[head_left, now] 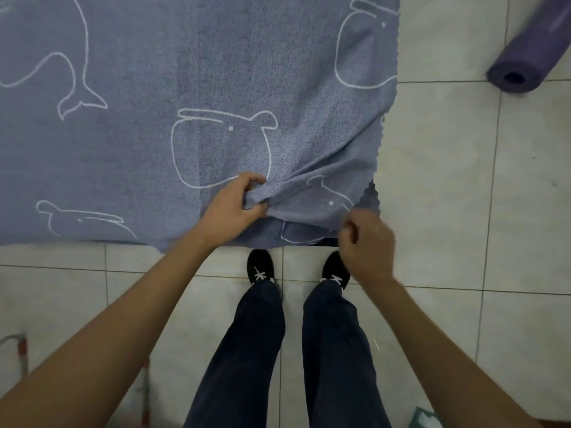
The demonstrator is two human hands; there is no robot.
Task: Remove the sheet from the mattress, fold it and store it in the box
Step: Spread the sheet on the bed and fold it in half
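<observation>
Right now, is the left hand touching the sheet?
Touching. The head view shows the left hand with thumb and fingers curled round a bunched fold of the sheet near its corner.

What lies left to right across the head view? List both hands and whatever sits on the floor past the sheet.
left hand, gripping the sheet → right hand, at the sheet's lifted corner → rolled purple mat, on the tiled floor.
</observation>
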